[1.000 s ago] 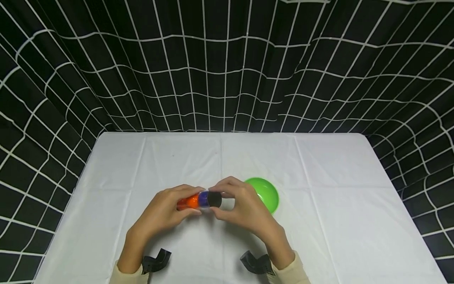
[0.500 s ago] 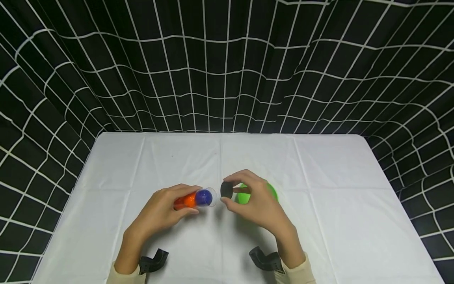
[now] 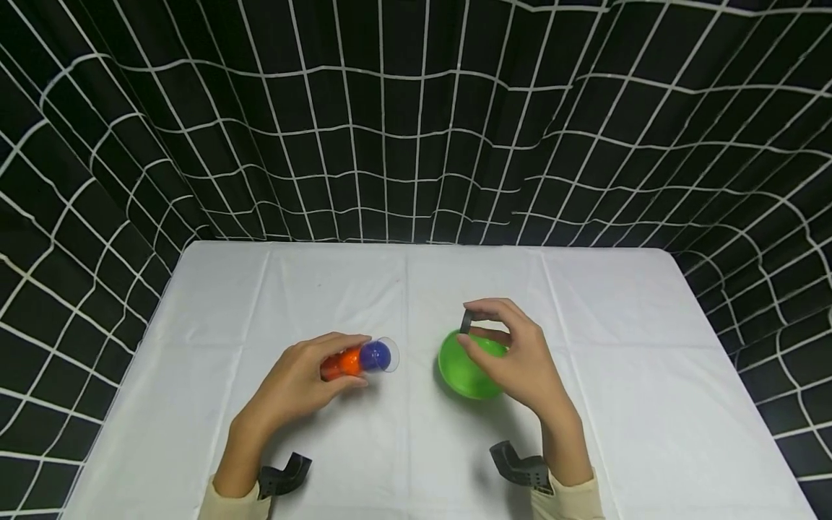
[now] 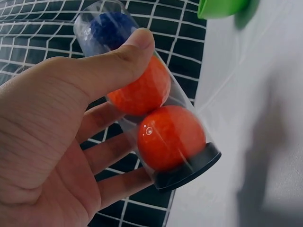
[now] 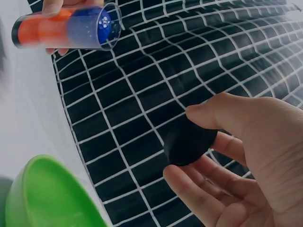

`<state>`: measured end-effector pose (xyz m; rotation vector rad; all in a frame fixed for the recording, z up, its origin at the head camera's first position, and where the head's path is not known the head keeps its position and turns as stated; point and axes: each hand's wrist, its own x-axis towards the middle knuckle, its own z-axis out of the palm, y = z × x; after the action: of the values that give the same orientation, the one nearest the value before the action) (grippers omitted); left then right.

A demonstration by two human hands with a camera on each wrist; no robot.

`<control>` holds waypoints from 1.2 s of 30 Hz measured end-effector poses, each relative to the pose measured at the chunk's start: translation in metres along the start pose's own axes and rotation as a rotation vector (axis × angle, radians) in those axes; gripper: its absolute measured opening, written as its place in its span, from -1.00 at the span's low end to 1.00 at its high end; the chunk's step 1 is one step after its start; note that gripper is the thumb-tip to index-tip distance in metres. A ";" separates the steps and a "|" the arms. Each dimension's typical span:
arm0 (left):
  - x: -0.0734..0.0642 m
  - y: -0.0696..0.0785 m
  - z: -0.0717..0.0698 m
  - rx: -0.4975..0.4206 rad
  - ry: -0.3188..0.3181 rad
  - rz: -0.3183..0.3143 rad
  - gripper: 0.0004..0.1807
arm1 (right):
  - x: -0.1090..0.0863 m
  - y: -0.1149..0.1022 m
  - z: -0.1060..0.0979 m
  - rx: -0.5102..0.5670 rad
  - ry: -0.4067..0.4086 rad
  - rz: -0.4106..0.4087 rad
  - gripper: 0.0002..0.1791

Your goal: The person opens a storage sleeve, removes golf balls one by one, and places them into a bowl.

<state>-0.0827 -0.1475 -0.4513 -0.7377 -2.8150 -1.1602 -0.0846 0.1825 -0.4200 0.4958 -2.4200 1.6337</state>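
A clear plastic tube (image 4: 182, 101) with a black end cap (image 4: 189, 168) is gripped in my left hand (image 3: 295, 379). Inside it sit two orange balls (image 4: 171, 137) and a blue ball (image 3: 375, 356), the blue one nearest the uncapped end. The tube lies tilted on its side above the table, its open mouth pointing right. My right hand (image 3: 520, 354) pinches a round black lid (image 5: 189, 142) by its edge, apart from the tube. Below that hand stands a green bowl (image 3: 464, 375), partly covered by the fingers in the head view.
A white cloth covers the table (image 3: 325, 289). Black curtains (image 3: 403, 144) with a white grid rise behind it and at both sides. Black curved mounts (image 3: 286, 474) are strapped on both wrists.
The black lid has come off the tube's mouth and moved right with my right hand, over the bowl. My left hand keeps hold of the tube in nearly the same place.
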 end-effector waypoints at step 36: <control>-0.008 0.001 -0.024 -0.087 0.080 0.037 -0.34 | -0.015 0.004 0.137 -0.521 -0.104 -0.139 -0.63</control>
<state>-0.0792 -0.1666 -0.4344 -0.7272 -2.6899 -1.2826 -0.0672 0.0603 -0.4806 0.6460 -2.6737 0.8878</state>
